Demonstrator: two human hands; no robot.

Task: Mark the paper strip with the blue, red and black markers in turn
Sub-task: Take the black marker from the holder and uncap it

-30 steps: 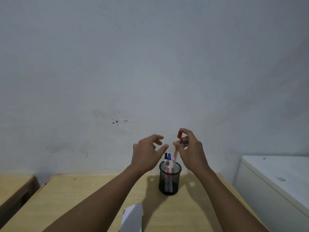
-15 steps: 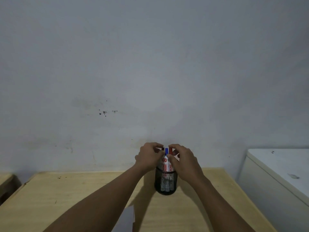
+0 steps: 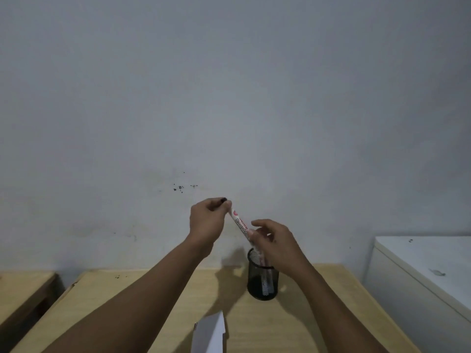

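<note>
the picture is dim and flat, with a cool grey cast over the wall (image 3: 229, 98) and no bright spot or glare anywhere. the wall is lightest around its middle and falls darker toward the corners, above all at the top right. light seems to come from above and a little to the right, since the mesh cup (image 3: 262, 278) and the forearms throw soft, blurred shadows leftward onto the wooden table (image 3: 142, 291). the wide lens bends the table edges and the white cabinet (image 3: 428, 271) outward at the sides. detail is soft and smeared all over, the lettering on the marker (image 3: 240, 225) only partly readable, and the paper (image 3: 211, 332) at the bottom edge looks dull grey.
</note>
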